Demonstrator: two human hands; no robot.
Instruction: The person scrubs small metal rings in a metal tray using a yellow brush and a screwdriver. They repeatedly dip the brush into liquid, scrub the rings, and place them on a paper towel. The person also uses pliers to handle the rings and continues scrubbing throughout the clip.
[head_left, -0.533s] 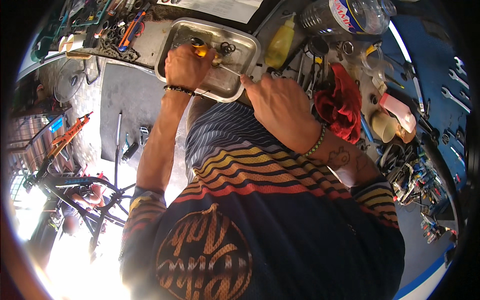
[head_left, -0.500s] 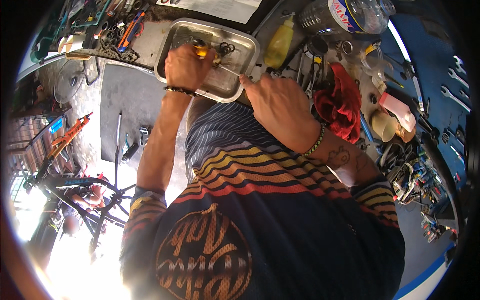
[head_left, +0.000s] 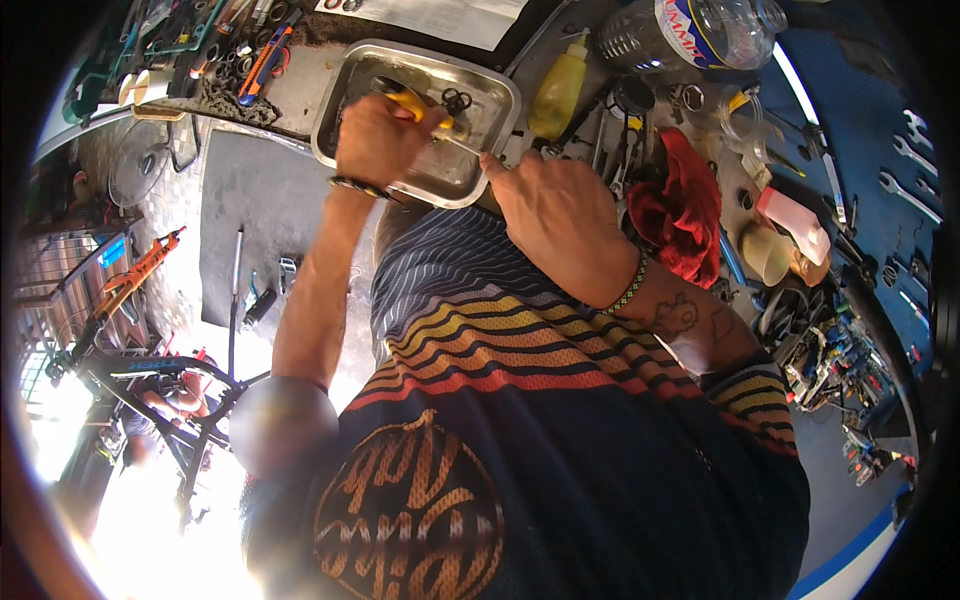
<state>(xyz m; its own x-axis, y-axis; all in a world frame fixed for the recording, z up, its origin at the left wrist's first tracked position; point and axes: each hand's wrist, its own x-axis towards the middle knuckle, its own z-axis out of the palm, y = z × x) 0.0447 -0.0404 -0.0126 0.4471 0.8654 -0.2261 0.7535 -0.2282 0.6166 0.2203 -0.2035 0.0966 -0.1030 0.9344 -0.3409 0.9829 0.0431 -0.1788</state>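
My left hand (head_left: 385, 140) is closed round a screwdriver (head_left: 405, 98) with a yellow and black handle, over a shallow metal tray (head_left: 333, 100). A thin pale shaft (head_left: 465, 147) runs from beneath the left fingers to the index fingertip of my right hand (head_left: 560, 195). That hand is bent at the tray's right rim; its thumb and whatever it pinches are hidden. Small dark rings (head_left: 456, 99) lie in the tray beyond the left fingers, above a film of murky liquid.
Right of the tray are a yellow squeeze bottle (head_left: 560, 90), a clear plastic jug (head_left: 690, 35), a red rag (head_left: 680, 205) and several wrenches. An orange-blue utility knife (head_left: 268, 65) lies at left. Below left stands a bicycle frame (head_left: 150, 370); wrenches hang on a blue board (head_left: 880, 150).
My left hand has turned and shifted slightly right, and more of the yellow handle shows. The right hand stays nearly in place at the tray's rim.
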